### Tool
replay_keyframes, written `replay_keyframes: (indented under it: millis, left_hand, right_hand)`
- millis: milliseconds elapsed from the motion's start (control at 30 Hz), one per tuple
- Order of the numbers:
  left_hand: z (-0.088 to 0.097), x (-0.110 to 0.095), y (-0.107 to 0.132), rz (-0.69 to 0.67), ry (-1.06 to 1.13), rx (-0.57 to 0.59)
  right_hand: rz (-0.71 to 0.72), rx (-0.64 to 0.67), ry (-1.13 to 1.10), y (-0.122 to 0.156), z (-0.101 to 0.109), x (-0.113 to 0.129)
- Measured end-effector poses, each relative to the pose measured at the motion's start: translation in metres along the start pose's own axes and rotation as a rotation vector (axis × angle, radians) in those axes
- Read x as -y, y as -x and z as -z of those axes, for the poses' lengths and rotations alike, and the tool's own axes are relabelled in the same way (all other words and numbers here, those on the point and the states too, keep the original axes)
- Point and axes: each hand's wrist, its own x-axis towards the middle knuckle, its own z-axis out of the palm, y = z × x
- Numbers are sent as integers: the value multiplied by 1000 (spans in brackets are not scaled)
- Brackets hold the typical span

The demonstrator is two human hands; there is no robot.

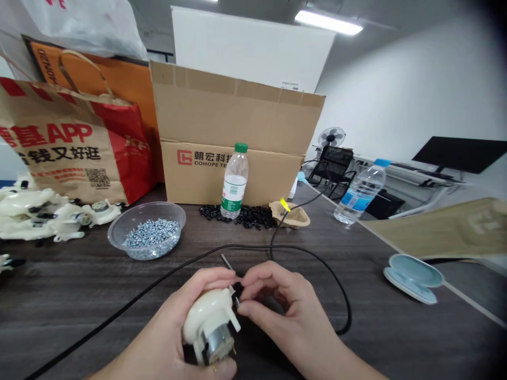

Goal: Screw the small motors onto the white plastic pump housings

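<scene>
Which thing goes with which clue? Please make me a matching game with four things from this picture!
Things:
1. White motor part
2. Green-capped bottle
3. Clear bowl
4. Small case

Clues:
A. Light blue and open
B. Holds lots of silvery screws
C. In the person's left hand
D. Upright, in front of the cardboard box

Right pairs: 1-C, 2-D, 3-B, 4-A.
</scene>
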Motion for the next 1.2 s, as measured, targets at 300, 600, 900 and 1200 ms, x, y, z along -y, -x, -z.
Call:
replay_keyframes:
  millis: [300, 600, 900, 1200]
  left_hand:
    - [10, 16, -3, -183, 22, 182]
    - [9, 14, -4, -180, 126, 260]
    - [6, 12, -3, -194, 86, 183]
    - [-1, -18, 4, -101, -12, 41]
  right_hand:
    - [84, 120, 92, -1, 8, 6]
    - [57, 312, 122, -3, 16, 13]
    - [187, 292, 192, 1, 16, 15]
    - [293, 276, 162, 2, 18, 16]
